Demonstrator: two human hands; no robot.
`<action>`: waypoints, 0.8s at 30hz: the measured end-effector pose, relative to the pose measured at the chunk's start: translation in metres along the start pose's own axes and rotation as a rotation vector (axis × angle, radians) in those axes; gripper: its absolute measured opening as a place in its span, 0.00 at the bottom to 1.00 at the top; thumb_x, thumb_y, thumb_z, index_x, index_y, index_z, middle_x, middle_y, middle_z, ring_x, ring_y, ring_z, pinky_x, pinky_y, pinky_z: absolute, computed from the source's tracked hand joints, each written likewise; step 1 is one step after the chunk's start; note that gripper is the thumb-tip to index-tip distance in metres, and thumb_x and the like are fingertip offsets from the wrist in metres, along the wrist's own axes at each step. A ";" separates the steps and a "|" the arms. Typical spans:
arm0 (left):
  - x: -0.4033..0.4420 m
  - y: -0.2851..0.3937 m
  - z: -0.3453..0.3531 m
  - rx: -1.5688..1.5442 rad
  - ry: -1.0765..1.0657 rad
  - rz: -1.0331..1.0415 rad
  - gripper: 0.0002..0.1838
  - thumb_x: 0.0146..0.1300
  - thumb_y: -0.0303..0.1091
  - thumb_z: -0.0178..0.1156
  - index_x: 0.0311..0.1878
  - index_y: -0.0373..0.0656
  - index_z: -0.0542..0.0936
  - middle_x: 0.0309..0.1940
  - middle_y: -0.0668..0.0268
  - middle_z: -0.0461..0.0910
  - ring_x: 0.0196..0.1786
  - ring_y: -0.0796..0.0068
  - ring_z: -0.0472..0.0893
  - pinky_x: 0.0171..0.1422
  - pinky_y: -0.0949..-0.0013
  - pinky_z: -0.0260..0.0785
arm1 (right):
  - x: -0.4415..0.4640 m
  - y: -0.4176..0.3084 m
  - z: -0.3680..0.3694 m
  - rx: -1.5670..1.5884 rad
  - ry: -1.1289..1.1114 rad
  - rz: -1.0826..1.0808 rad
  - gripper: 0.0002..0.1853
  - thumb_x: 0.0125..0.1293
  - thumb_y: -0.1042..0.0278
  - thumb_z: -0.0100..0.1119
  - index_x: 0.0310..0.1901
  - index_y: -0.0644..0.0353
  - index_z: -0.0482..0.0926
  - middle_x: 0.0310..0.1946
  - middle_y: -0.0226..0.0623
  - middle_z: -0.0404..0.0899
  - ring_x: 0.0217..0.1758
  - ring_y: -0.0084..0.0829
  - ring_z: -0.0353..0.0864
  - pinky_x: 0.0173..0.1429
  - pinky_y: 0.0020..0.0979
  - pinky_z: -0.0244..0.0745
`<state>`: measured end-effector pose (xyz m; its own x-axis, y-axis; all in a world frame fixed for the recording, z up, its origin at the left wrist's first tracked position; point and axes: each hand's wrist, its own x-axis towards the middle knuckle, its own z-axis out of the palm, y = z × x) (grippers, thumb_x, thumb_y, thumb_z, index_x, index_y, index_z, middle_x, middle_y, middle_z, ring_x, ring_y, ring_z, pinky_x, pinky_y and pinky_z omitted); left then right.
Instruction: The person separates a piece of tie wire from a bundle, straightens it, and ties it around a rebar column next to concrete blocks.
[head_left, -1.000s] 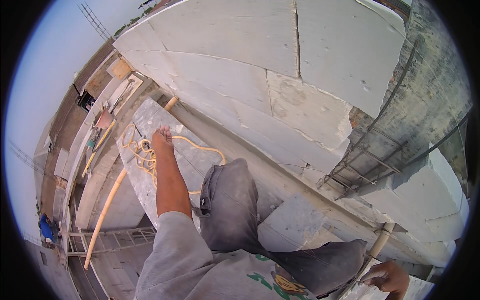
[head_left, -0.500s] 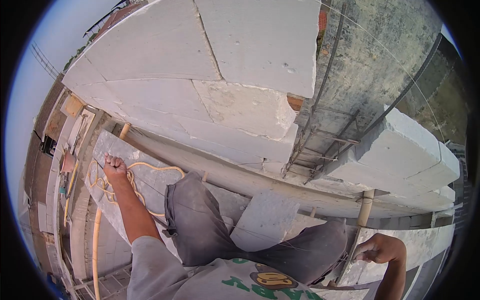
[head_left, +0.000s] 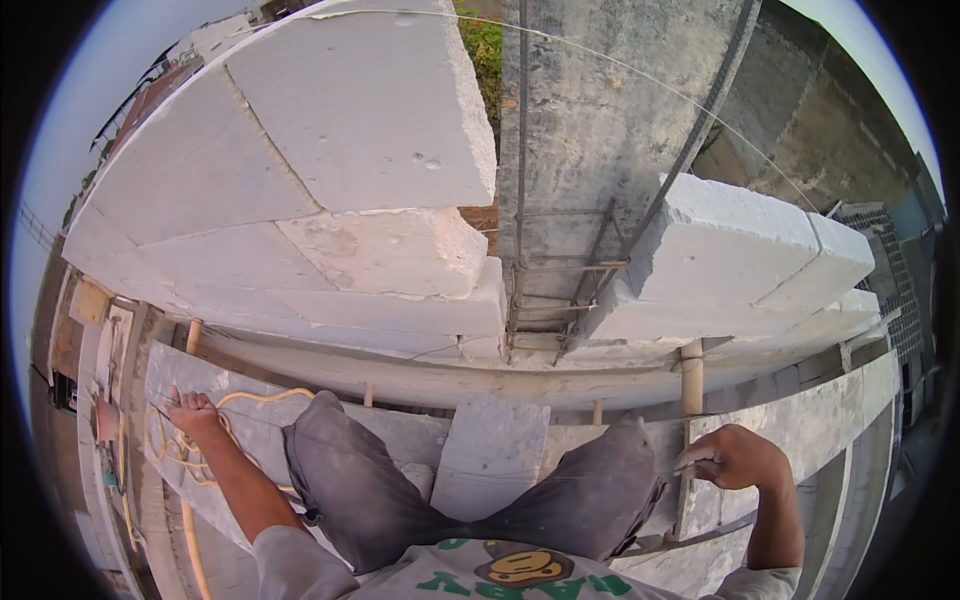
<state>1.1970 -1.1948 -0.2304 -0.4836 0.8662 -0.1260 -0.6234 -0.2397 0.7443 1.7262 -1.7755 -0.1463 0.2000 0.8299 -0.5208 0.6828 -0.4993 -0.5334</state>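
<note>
My left hand [head_left: 192, 412] is closed in a fist at the left, above a grey plank [head_left: 240, 370] and a loosely coiled yellow rope [head_left: 265, 394]. My right hand [head_left: 735, 458] is at the right beside my knee, its thumb and fingers pinched together. Several strands of thin wire [head_left: 560, 476] cross my lap and reach toward both hands. The strands are faint, and their ends are hidden in my fingers. Between my bent legs lies a flat grey slab [head_left: 490, 450].
A wall of white blocks [head_left: 370, 120] rises in front. A concrete column [head_left: 600, 100] with a steel rebar cage [head_left: 560, 270] stands in a gap, more white blocks [head_left: 740, 250] to its right. A pale string [head_left: 600, 65] stretches across the top. A bamboo pole [head_left: 691, 380] stands right of centre.
My view has turned to the right, so the wall and column appear further left. My left hand sits lower in view; my right hand is slightly higher. Both stay closed.
</note>
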 end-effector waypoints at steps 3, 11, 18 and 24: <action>-0.003 -0.002 0.002 0.097 0.013 0.019 0.20 0.75 0.48 0.40 0.57 0.46 0.70 0.15 0.76 0.49 0.14 0.83 0.51 0.16 0.77 0.47 | -0.006 -0.005 -0.022 0.431 -0.263 -0.260 0.10 0.56 0.76 0.64 0.42 0.62 0.84 0.36 0.40 0.83 0.32 0.35 0.82 0.37 0.32 0.74; 0.036 -0.019 -0.028 -0.263 -0.326 -0.146 0.17 0.74 0.46 0.42 0.52 0.43 0.70 0.12 0.74 0.53 0.11 0.83 0.52 0.14 0.76 0.46 | 0.017 0.008 0.012 0.301 0.585 0.056 0.05 0.60 0.74 0.55 0.31 0.65 0.78 0.26 0.39 0.79 0.29 0.29 0.79 0.34 0.31 0.72; 0.021 0.000 0.005 -0.306 -0.486 -0.137 0.21 0.73 0.48 0.45 0.26 0.46 0.68 0.11 0.74 0.55 0.11 0.82 0.52 0.12 0.76 0.46 | -0.008 0.023 -0.009 0.528 -0.073 -0.024 0.10 0.52 0.78 0.54 0.35 0.66 0.83 0.28 0.37 0.84 0.28 0.26 0.80 0.34 0.29 0.74; 0.003 -0.019 0.010 -0.192 -0.345 -0.179 0.23 0.72 0.51 0.46 0.22 0.48 0.66 0.10 0.74 0.55 0.10 0.81 0.50 0.12 0.75 0.44 | -0.013 0.031 0.017 1.196 0.426 -0.345 0.11 0.55 0.67 0.62 0.27 0.68 0.76 0.16 0.32 0.72 0.14 0.20 0.62 0.20 0.24 0.60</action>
<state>1.2130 -1.1837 -0.2383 -0.1439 0.9896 0.0091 -0.7978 -0.1214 0.5906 1.7334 -1.8057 -0.1674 0.4964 0.8615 -0.1073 -0.2529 0.0252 -0.9672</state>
